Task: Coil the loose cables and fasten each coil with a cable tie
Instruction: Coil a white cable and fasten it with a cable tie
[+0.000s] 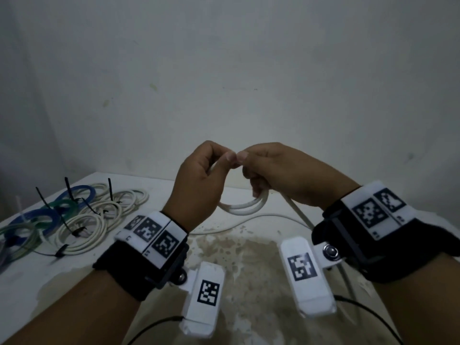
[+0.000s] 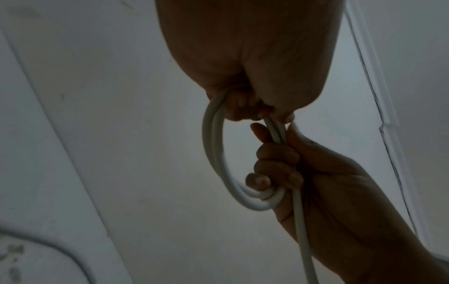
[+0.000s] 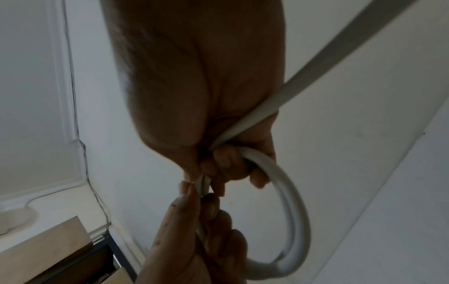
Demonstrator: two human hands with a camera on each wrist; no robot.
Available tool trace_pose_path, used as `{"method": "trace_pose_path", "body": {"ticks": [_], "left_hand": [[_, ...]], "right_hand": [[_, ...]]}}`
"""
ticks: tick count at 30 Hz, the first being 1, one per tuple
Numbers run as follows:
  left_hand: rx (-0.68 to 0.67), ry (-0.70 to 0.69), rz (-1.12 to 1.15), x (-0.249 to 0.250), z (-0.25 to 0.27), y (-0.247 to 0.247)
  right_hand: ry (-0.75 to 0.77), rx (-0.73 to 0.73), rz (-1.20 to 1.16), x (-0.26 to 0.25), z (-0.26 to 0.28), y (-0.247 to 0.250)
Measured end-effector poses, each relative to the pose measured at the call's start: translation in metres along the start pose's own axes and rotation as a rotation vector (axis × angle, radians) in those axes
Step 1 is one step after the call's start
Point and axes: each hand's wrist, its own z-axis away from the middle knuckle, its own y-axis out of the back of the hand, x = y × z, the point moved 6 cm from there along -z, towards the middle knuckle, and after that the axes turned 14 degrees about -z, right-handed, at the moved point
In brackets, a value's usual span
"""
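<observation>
Both hands are raised above the table and meet thumb to thumb around a white cable (image 1: pixel 245 206). The cable forms a small coil of about two loops (image 2: pixel 216 163) that hangs between the hands. My left hand (image 1: pixel 202 178) grips the coil's left side with curled fingers. My right hand (image 1: pixel 276 170) grips the coil's other side (image 3: pixel 295 221), fingers wrapped round the strands. The cable's loose tail (image 1: pixel 300 216) runs down from the right hand to the table and trails leftward across it (image 1: pixel 249 221).
At the table's left lie several finished coils, white (image 1: pixel 104 215), blue (image 1: pixel 79 192) and green, each bound with a black cable tie (image 1: pixel 68 190) whose tail sticks up. The stained white table (image 1: pixel 249 265) ends at a pale wall behind.
</observation>
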Motion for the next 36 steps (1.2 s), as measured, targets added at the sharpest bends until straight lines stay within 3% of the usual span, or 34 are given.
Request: {"method": "trace_pose_path", "body": {"ticks": [4,5,6,9,10,12,16,19,24,26,30,33,36], "left_hand": [[0.129,0.167,-0.042,-0.009,0.015,-0.012],[0.068,0.255,-0.008,-0.010,0.022,-0.021],[-0.103,0.361,0.060,-0.009,0.032,-0.037],[-0.807,0.768,0.363,0.009,0.082,-0.088],[-0.974,0.863,0.522,0.021,0.095,-0.099],[-1.093,0.987,0.911,0.042,0.102,-0.113],[-0.884,1.202,1.157,0.050,0.077,-0.122],[-0.642,1.227,1.120,0.046,0.052,-0.118],[-0.901,1.052,0.787,0.046,0.067,-0.123],[-0.978,1.006,0.755,0.046,0.073,-0.126],[-0.976,1.043,0.871,0.045,0.068,-0.130],[-0.779,1.176,1.159,0.045,0.056,-0.131],[-0.359,1.231,1.380,0.033,0.031,-0.123]], "right_hand": [[0.086,0.217,0.177,-0.011,-0.002,0.022],[0.136,0.296,0.194,-0.016,-0.002,0.031],[0.187,0.372,0.210,-0.023,-0.002,0.039],[0.316,0.511,0.221,-0.042,0.002,0.055],[0.349,0.536,0.227,-0.048,0.004,0.056],[0.400,0.563,0.227,-0.057,0.008,0.055],[0.481,0.574,0.179,-0.069,0.023,0.050],[0.550,0.592,0.105,-0.075,0.035,0.055],[0.577,0.685,0.107,-0.071,0.039,0.074],[0.544,0.702,0.144,-0.064,0.037,0.078],[0.485,0.693,0.153,-0.049,0.034,0.079],[0.472,0.676,0.101,-0.042,0.035,0.073],[0.490,0.668,-0.017,-0.038,0.041,0.070]]}}
